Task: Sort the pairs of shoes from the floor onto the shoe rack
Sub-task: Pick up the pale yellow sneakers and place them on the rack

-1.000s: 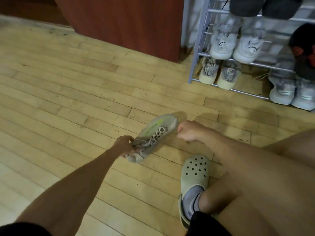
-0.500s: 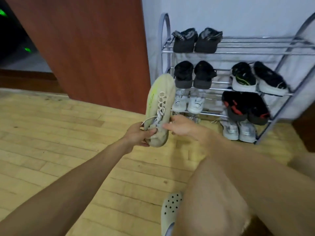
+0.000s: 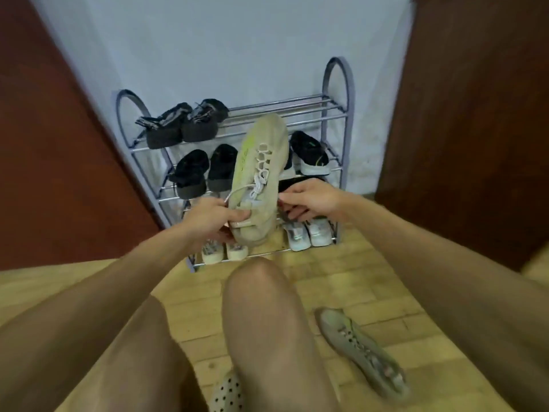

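Note:
I hold a beige sneaker [image 3: 261, 171] with a green stripe and white laces, toe pointing up, in front of the metal shoe rack [image 3: 338, 84]. My left hand [image 3: 211, 218] grips its heel end from the left. My right hand [image 3: 309, 200] pinches the shoe's right side near the collar. Its matching beige sneaker [image 3: 362, 352] lies on the wooden floor at the lower right, beside my knee. The rack's top shelf carries one dark pair [image 3: 184, 123] at the left, and its right half shows bare bars.
Lower shelves hold black shoes [image 3: 205, 168], a black-and-white shoe [image 3: 310, 156] and pale sneakers [image 3: 309, 233]. Brown wooden panels [image 3: 475, 114] flank the rack on both sides. My bare knees [image 3: 261, 307] and a perforated clog [image 3: 228, 394] fill the foreground.
The beige sneaker was lifted from the floor and raised toe-up in front of the rack. The view swung up and right to face the rack, and the second sneaker came into view.

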`<action>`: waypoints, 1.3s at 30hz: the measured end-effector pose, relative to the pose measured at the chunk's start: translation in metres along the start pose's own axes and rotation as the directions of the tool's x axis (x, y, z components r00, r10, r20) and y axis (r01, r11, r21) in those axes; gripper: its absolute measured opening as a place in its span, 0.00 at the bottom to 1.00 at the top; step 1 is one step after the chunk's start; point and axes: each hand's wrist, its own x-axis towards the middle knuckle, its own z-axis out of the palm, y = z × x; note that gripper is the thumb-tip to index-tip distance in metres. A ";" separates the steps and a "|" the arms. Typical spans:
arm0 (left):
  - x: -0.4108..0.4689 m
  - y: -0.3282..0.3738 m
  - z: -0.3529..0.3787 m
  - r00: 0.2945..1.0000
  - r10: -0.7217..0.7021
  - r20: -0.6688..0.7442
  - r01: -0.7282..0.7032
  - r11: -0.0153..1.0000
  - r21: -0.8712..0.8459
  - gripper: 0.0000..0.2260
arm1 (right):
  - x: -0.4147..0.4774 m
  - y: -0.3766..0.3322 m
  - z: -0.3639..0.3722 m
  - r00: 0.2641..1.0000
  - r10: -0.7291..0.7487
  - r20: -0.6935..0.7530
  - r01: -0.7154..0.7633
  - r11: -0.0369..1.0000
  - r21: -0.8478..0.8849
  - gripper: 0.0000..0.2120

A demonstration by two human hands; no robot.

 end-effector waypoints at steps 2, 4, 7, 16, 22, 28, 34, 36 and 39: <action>0.013 0.005 0.035 0.998 -0.026 0.065 0.025 0.999 0.022 0.11 | -0.009 0.040 -0.029 0.993 0.091 -0.069 -0.091 0.996 0.008 0.13; 0.026 0.007 0.076 0.988 -0.070 0.139 0.065 0.997 0.040 0.11 | -0.018 0.086 -0.050 0.968 0.212 -0.131 -0.213 0.977 0.006 0.09; 0.043 0.003 0.135 0.964 -0.134 0.228 0.125 0.991 0.056 0.12 | -0.032 0.154 -0.071 0.910 0.380 -0.164 -0.381 0.924 0.024 0.15; 0.058 -0.082 0.249 0.839 -0.402 0.367 0.380 0.915 0.134 0.15 | -0.080 0.321 -0.026 0.696 0.712 -0.095 -0.712 0.701 0.039 0.20; 0.054 -0.127 0.259 0.828 -0.459 0.322 0.405 0.887 0.221 0.17 | -0.110 0.385 0.062 0.631 0.775 -0.019 -0.755 0.609 -0.245 0.34; 0.049 -0.139 0.256 0.862 -0.445 0.243 0.383 0.886 0.262 0.19 | -0.107 0.394 0.090 0.666 0.734 -0.131 -0.712 0.575 -0.403 0.37; 0.047 -0.128 0.260 0.870 -0.425 0.250 0.388 0.903 0.187 0.21 | -0.101 0.378 0.072 0.587 0.807 0.061 -0.765 0.578 -0.283 0.30; 0.043 -0.122 0.260 0.881 -0.411 0.235 0.382 0.910 0.160 0.22 | -0.099 0.368 0.062 0.599 0.796 0.084 -0.754 0.596 -0.277 0.27; 0.037 -0.114 0.259 0.896 -0.397 0.200 0.380 0.917 0.117 0.23 | -0.101 0.348 0.041 0.637 0.767 0.073 -0.748 0.639 -0.180 0.25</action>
